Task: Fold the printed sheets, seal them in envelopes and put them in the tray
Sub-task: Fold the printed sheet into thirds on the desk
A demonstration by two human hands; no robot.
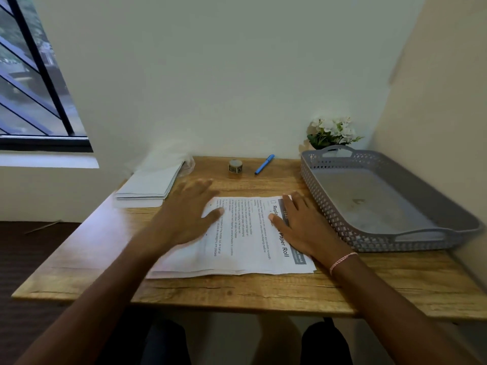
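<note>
Tan woodgrain table (237,291). At centre, white sheets (237,262) with black print and a grey band. At 3 o'clock, grey tray (325,206), lattice-pierced walls. At 12, blue pen (264,164). At 10, white envelopes (150,184). At 1, white flowers (333,130), green leaves.

The top printed sheet (247,233) reads "Paper Roll".
</note>
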